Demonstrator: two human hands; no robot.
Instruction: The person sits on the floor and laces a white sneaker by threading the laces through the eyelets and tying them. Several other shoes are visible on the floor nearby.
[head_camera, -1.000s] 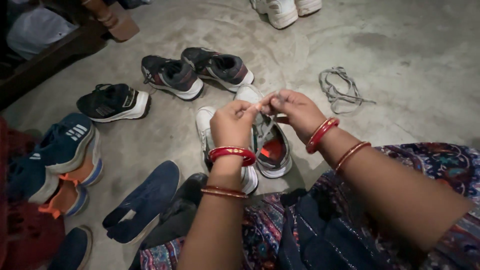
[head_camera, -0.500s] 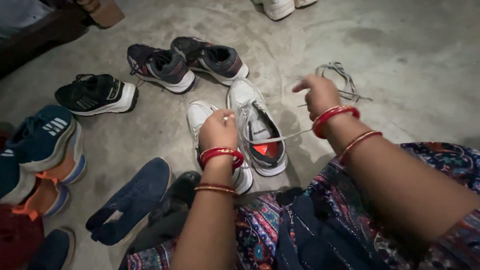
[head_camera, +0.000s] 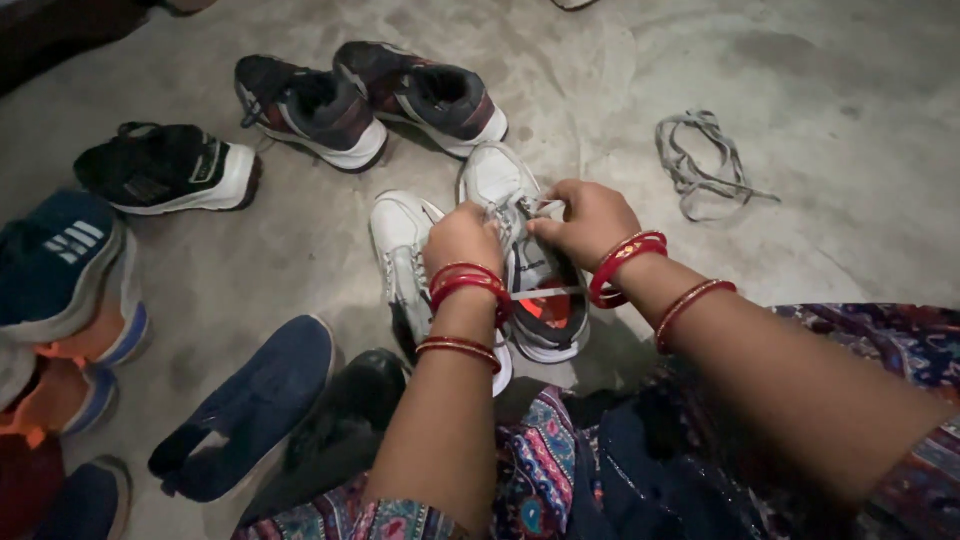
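Two white sneakers lie side by side on the concrete floor in front of me. The right white sneaker (head_camera: 497, 178) has an orange insole, and both my hands are on its lacing. My left hand (head_camera: 462, 240) pinches the grey lace near the eyelets. Just across the tongue, my right hand (head_camera: 590, 222) grips the other part of the same lace (head_camera: 545, 293), which runs back over the shoe's opening. The left white sneaker (head_camera: 398, 240) lies partly under my left wrist. Red bangles ring both wrists.
A loose grey shoelace (head_camera: 703, 165) lies on the floor to the right. Two dark sneakers with maroon trim (head_camera: 310, 110) sit behind, a black one (head_camera: 165, 168) to the left. Blue and orange shoes (head_camera: 60, 270) crowd the left edge, a navy slip-on (head_camera: 250, 405) lies near my knee.
My right hand, which had pulled the lace out to the right, has come back to the shoe beside my left hand. The view has shifted slightly downward.
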